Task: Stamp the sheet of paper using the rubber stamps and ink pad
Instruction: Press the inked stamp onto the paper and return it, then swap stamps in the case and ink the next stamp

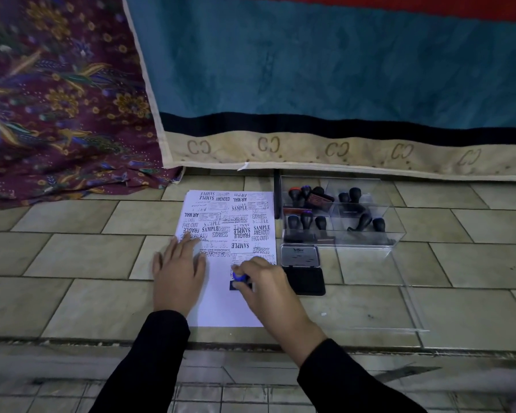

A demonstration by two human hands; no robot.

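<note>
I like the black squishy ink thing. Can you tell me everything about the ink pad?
The ink pad is a flat, rectangular case that looks like plastic or metal, lying open on the tiled floor. Its lid is folded back away from the person, silvery grey with a small printed label too small to read surely. The near half holds the dark, almost black pad. It sits right beside the sheet of paper, just in front of the clear box of stamps. No hand touches it; the right hand is close by.

A white sheet of paper [221, 308], its far half crowded with black impressions, lies flat on the floor; a blue-topped rubber stamp [239, 278] stands on it, apparently pressed down; the open black ink pad [306, 280] lies just right.
</note>
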